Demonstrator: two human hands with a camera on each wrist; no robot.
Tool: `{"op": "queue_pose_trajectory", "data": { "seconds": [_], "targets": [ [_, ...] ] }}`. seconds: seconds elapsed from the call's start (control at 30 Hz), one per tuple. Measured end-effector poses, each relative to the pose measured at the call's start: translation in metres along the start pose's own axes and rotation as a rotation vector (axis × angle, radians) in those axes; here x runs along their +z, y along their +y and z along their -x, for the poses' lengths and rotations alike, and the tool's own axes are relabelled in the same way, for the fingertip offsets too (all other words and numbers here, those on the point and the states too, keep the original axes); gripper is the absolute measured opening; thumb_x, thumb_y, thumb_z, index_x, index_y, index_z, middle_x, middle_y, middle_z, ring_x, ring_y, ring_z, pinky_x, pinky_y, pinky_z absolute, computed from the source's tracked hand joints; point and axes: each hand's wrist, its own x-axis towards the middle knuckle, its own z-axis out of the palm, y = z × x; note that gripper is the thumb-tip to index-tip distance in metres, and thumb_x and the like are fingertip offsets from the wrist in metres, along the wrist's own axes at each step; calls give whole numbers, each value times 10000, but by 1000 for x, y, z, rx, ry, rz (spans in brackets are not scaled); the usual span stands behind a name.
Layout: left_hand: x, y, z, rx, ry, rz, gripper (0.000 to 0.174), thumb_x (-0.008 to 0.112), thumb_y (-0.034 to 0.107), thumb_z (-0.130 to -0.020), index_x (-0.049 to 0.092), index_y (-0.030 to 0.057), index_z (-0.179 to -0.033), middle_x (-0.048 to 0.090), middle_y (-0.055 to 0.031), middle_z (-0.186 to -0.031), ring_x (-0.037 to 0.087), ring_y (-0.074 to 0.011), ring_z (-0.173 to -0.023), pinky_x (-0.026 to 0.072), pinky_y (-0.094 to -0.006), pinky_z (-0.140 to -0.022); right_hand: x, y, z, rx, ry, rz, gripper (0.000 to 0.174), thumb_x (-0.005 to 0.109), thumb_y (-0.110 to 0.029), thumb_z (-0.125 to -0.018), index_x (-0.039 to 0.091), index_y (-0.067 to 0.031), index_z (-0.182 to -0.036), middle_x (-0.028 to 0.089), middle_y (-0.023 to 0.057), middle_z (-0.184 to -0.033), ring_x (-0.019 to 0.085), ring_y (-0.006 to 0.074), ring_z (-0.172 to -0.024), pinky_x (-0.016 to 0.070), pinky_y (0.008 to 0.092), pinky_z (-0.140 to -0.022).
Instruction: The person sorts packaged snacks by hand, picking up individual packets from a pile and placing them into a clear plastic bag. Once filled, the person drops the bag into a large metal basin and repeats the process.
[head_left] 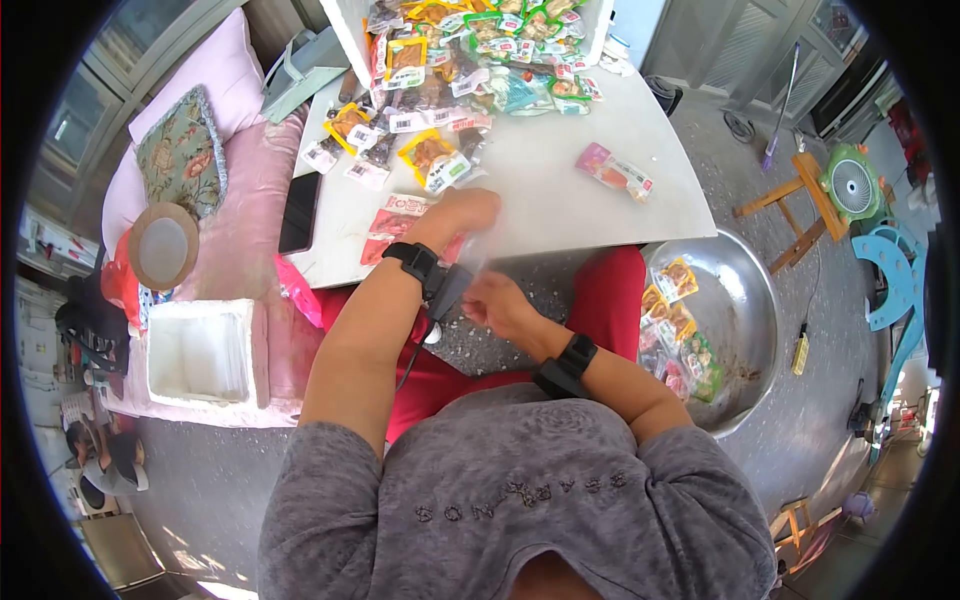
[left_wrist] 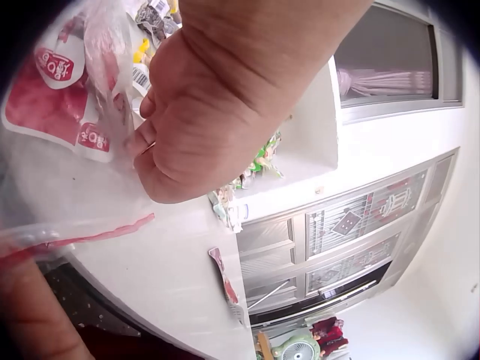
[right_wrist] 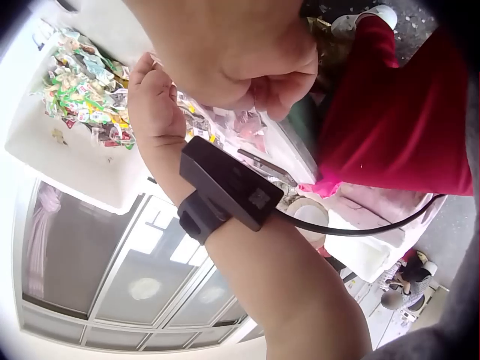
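Grey T-shirt [head_left: 520,480] and bare forearms [head_left: 370,320] fill the foreground as I work at a white table [head_left: 550,190]. Fingers curled, my left hand [head_left: 466,214] and right hand [head_left: 505,305] pinch a clear red-stripped plastic bag [left_wrist: 97,238], apparently to keep its film spread. It lies between my two grips, at the table's near edge. Snack packets [head_left: 510,42] crowd a foam box [head_left: 604,35] beyond; a metal basin [head_left: 745,300] sits low to my right, presumably for easy reach.

L hand [head_left: 466,217] hides its fingertips in head cam, bag [head_left: 482,250] blurry tbh, box [head_left: 601,28] cut off up top. R hand [left_wrist: 37,311] cropped in L wrist cam.
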Motion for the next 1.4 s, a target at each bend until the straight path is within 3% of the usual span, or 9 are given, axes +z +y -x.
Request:
{"op": "queue_pose_trajectory", "data": {
  "seconds": [0.1,0.23,0.33,0.47,0.63,0.87,1.07,1.13,1.4],
  "targets": [
    [-3,-3,-3,14,-22,205,174,444,124,-662,552,66,-785,560,-112,-748,541,-231,-670,422,-319,-589,-11,-11,6,-100,29,95,72,514,-53,-712,470,-56,-768,494,22,-632,485,95,-514,377,185,-425],
    [-10,-16,11,1,265,734,81,501,109,-659,511,36,-694,493,-20,-634,447,-102,-571,368,-239,-512,-30,-32,14,-293,117,311,84,517,-74,-710,493,-42,-784,487,15,-651,452,80,-542,361,193,-454],
    [-30,-11,37,-117,312,1082,34,481,65,-670,502,39,-677,472,13,-652,430,-87,-593,351,-218,-528,-40,-55,19,-442,201,496,82,516,-83,-714,511,-28,-773,491,17,-667,440,74,-574,360,202,-494],
    [-36,-23,52,55,446,1188,80,449,-13,-674,493,55,-678,464,17,-683,420,-70,-626,349,-198,-583,-32,-95,32,-684,242,780,80,504,-82,-727,509,-7,-751,502,28,-665,450,85,-609,377,213,-564],
    [-41,-5,88,125,565,1785,152,406,-73,-655,468,55,-709,523,-50,-714,514,-149,-659,428,-285,-645,-12,-134,50,-950,180,964,74,493,-72,-737,496,1,-751,503,69,-675,474,137,-626,384,249,-578],
    [-39,11,117,303,802,1905,151,396,-87,-650,470,25,-718,516,-57,-704,489,-121,-632,397,-236,-599,21,-157,88,-1088,68,1164,54,475,-50,-721,482,1,-738,486,121,-672,472,257,-640,375,311,-592],
    [-22,25,135,210,744,1980,150,411,-74,-697,486,27,-778,516,-46,-726,485,-116,-659,393,-232,-629,31,-151,102,-1035,-6,1145,64,468,-56,-718,483,5,-732,491,126,-675,478,262,-639,378,314,-589],
    [-8,28,138,152,703,1982,125,428,-52,-726,491,28,-797,516,-35,-733,482,-107,-664,392,-223,-627,28,-151,106,-986,0,1190,66,474,-54,-731,491,9,-736,498,92,-688,479,193,-647,381,278,-594],
    [2,31,158,117,657,1216,9,490,39,-780,484,31,-779,478,5,-741,435,-72,-691,353,-192,-638,10,-156,116,-812,-17,1248,73,482,-68,-722,484,3,-708,485,114,-652,473,236,-613,373,306,-564]
  ]
}}
